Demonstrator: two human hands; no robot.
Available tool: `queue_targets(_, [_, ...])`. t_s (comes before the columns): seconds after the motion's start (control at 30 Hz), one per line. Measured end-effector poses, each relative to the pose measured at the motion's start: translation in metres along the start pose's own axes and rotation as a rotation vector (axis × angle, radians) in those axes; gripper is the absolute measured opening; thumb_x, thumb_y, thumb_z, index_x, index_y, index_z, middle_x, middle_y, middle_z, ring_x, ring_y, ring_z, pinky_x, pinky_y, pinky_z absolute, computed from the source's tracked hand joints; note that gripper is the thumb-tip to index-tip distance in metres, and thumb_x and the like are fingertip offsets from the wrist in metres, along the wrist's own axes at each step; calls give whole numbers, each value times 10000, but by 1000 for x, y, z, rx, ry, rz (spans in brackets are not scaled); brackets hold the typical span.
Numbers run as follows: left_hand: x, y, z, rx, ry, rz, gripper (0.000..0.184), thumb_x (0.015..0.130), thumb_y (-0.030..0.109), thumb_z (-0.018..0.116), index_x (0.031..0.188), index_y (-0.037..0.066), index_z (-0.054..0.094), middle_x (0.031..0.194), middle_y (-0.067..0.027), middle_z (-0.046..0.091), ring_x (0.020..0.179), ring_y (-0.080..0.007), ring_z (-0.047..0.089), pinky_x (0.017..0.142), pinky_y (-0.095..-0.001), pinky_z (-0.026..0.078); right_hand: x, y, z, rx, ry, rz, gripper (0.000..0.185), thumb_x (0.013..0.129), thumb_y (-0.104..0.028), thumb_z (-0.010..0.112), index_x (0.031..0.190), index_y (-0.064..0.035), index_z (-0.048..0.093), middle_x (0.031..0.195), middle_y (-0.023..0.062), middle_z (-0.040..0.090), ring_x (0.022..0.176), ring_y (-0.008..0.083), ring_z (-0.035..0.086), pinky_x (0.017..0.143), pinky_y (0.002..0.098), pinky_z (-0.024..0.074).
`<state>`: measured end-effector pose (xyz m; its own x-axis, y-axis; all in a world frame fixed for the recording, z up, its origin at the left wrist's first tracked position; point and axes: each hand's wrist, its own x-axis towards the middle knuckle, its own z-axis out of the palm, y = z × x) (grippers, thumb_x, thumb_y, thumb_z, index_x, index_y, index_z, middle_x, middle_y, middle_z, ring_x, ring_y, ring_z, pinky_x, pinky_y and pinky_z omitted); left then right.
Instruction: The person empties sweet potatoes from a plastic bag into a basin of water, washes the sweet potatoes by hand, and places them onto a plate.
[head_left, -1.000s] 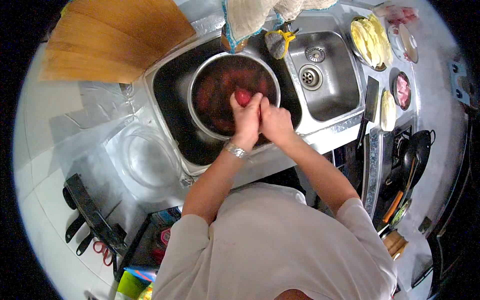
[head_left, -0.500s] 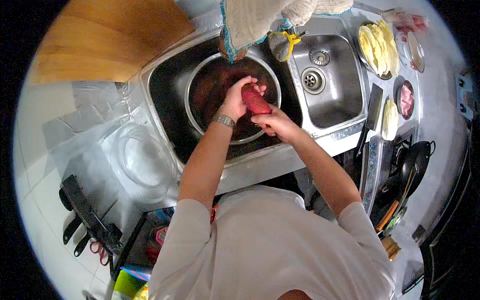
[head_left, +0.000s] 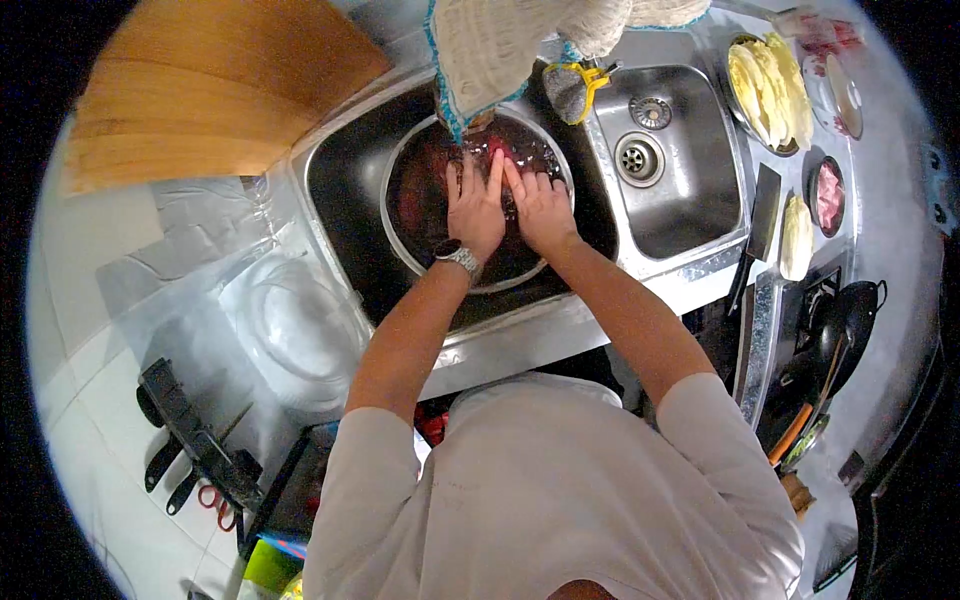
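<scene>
Both hands reach into a round metal basin (head_left: pixel 388 212) of dark, reddish water in the left sink. My left hand (head_left: pixel 478 212), with a watch at its wrist, lies palm down with its fingers stretched forward. Beside it, my right hand (head_left: pixel 542 212) is also palm down, its fingers extended, and the two index fingertips nearly meet. Just beyond those fingertips a bit of red (head_left: pixel 497 148) shows in the water. Whether this is the oblong red thing held earlier, and whether the fingers touch it, I cannot tell.
A cloth (head_left: pixel 490 50) hangs over the basin's far side, beside a yellow-and-grey scrubber (head_left: pixel 575 90). The second sink (head_left: pixel 690 190) is at right. Beyond it are a cleaver (head_left: pixel 764 215), cabbage leaves (head_left: pixel 770 90), pink meat (head_left: pixel 828 195) and a wok (head_left: pixel 858 320). Knives (head_left: pixel 165 460) stand at left.
The oblong red thing was gripped between both hands above the basin; now it is out of their grip. Both hands have turned palm down, with fingers straightened towards the water.
</scene>
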<state>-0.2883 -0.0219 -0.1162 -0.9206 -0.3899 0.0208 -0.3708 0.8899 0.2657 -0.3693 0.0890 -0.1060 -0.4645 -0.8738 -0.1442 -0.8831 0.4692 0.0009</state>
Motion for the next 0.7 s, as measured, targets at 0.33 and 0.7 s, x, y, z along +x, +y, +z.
queue_targets(0.33, [30, 22, -23, -1215, 271, -549, 539, 946, 234, 583, 1390, -11, 398, 1335, -222, 517, 1203, -296, 533, 992, -450, 442, -28, 7, -53, 1855, -428, 333, 743, 918, -195, 641, 1520, -103, 214, 894, 0, 550, 711, 103, 511, 641, 233, 441])
queue_targets(0.7, [21, 42, -34, -1883, 152, -792, 538, 898, 234, 671, 1330, 70, 394, 1044, -98, 609, 949, -222, 617, 847, -364, 519, -17, -11, -79, 733, -77, 356, 504, 789, -165, 659, 1217, -16, 439, 919, 278, 647, 844, 441, 641, 736, 498, 525])
